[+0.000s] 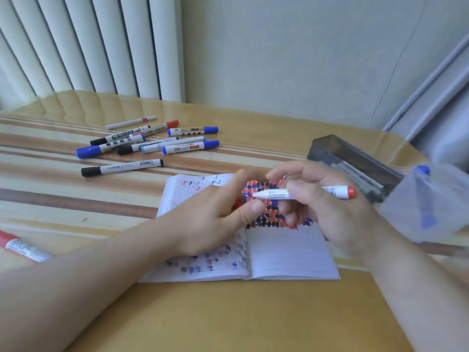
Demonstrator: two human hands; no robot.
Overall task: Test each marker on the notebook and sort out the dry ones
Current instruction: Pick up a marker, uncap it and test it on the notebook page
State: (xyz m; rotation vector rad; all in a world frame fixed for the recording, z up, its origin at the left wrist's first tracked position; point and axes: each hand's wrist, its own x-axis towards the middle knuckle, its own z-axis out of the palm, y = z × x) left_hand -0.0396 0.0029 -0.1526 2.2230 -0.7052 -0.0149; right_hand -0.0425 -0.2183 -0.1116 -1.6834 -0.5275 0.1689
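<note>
An open lined notebook (286, 257) lies on the table, with red, blue and black test scribbles across its top. Over it, my right hand (330, 214) grips a white marker with a red end (274, 193), held level and pointing left. My left hand (210, 224) hovers at the marker's left end with its thumb close to the tip. Its fingers curl round a small red piece (236, 202) that looks like the cap. A pile of several capped markers (152, 143) lies at the far left, and a black-capped marker (121, 168) lies alone in front of it.
A red marker (22, 246) lies at the table's left edge. A dark translucent box (355, 161) stands at the right, behind the notebook. Beside it a blurred clear container (411, 207) holds a blue marker (426, 199). A wall and a radiator stand behind the table.
</note>
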